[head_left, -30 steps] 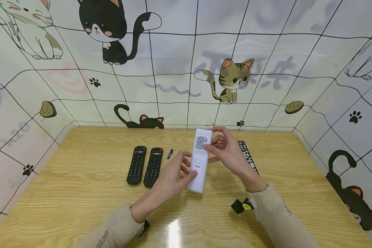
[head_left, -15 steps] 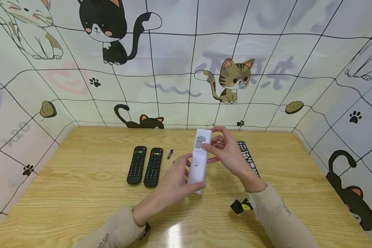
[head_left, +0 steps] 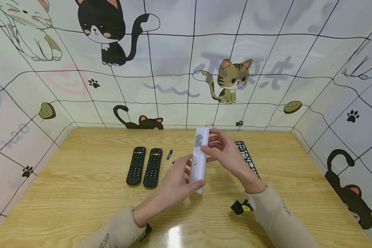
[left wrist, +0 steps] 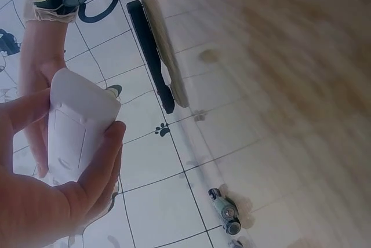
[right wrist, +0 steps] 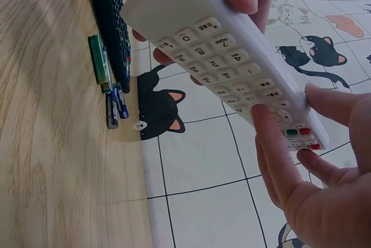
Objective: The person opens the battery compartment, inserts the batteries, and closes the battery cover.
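Note:
Both hands hold a white remote control (head_left: 198, 160) above the table, its labelled back turned up towards the head view. My left hand (head_left: 175, 179) grips the lower end, thumb across the battery cover (left wrist: 72, 135), which looks to be in place. Near the upper end my right hand (head_left: 223, 151) pinches the sides, with the thumb on the back. White number keys (right wrist: 217, 62) on the front show in the right wrist view, where fingers of my right hand touch the key side. A blue battery (head_left: 169, 154) lies left of the remote; another is mostly hidden behind my left hand.
Two black remote controls (head_left: 136, 166) lie side by side on the wooden table (head_left: 80, 193) at the left. A black remote with white keys (head_left: 247, 156) is partly behind my right forearm. In the right wrist view, green batteries (right wrist: 98, 59) lie beside blue batteries (right wrist: 112, 112).
My left thumb has slid down the remote's back towards its lower end. The remote has rolled slightly, so its back looks narrower. A second battery now peeks out beside my left hand.

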Motion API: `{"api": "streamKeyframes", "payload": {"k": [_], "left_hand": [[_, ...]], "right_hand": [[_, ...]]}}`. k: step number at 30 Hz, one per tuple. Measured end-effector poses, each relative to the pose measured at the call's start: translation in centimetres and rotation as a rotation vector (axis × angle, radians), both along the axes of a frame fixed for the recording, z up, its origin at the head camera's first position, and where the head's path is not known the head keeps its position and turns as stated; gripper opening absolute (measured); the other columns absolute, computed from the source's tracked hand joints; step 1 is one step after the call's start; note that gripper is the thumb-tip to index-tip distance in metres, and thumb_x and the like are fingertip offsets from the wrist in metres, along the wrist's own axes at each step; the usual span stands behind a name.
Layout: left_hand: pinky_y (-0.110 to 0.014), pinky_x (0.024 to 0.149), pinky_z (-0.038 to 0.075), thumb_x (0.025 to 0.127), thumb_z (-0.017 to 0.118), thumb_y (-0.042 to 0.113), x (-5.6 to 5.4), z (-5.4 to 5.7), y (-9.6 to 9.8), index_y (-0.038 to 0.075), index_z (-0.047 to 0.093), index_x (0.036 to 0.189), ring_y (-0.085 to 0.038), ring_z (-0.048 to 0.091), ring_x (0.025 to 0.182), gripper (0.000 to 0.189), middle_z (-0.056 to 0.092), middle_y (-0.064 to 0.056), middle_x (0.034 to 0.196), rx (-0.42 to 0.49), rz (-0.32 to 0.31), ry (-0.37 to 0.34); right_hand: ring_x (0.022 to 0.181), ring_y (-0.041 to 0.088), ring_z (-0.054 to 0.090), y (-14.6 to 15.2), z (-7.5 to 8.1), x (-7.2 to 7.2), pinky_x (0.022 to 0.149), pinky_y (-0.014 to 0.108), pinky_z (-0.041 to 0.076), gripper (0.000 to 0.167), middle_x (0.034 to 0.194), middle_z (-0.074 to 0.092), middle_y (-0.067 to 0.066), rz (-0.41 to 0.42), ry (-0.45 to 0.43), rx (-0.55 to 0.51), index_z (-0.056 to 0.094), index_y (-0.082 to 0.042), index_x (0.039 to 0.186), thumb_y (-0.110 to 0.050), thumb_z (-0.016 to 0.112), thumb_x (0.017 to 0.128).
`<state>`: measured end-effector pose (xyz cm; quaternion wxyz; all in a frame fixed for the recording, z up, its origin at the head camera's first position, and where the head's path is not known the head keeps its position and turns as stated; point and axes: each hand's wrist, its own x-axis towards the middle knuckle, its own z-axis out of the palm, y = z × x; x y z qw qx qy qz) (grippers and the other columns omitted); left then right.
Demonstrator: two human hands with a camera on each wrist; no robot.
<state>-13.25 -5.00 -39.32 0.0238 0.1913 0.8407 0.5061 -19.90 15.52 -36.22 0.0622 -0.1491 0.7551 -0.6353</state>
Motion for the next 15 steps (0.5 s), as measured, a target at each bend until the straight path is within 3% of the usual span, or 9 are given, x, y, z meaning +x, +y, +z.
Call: {"api": "streamKeyframes", "payload": {"k": [7,15], "left_hand": [[-0.026,0.078,0.059,0.090,0.082,0.011,0.05,0.25,0.21,-0.002,0.038,0.153,-0.022,0.060,0.104,0.078,0.052,-0.009,0.127,0.114,-0.024,-0.069],[-0.029,0.083,0.059,0.094,0.076,0.008,0.08,0.29,0.38,-0.001,0.039,0.154,-0.022,0.064,0.107,0.071,0.054,-0.010,0.129,0.186,-0.055,-0.121]], "right_hand": [[0.126,0.037,0.056,0.20,-0.10,0.00,0.092,0.046,0.056,0.073,0.142,0.054,0.019,0.061,0.020,0.060,0.036,-0.014,0.156,-0.016,0.076,0.095],[0.127,0.041,0.054,0.14,-0.19,-0.03,0.096,0.048,0.054,0.074,0.146,0.049,0.025,0.131,-0.002,-0.007,0.027,-0.012,0.159,-0.011,0.071,0.099]]}}
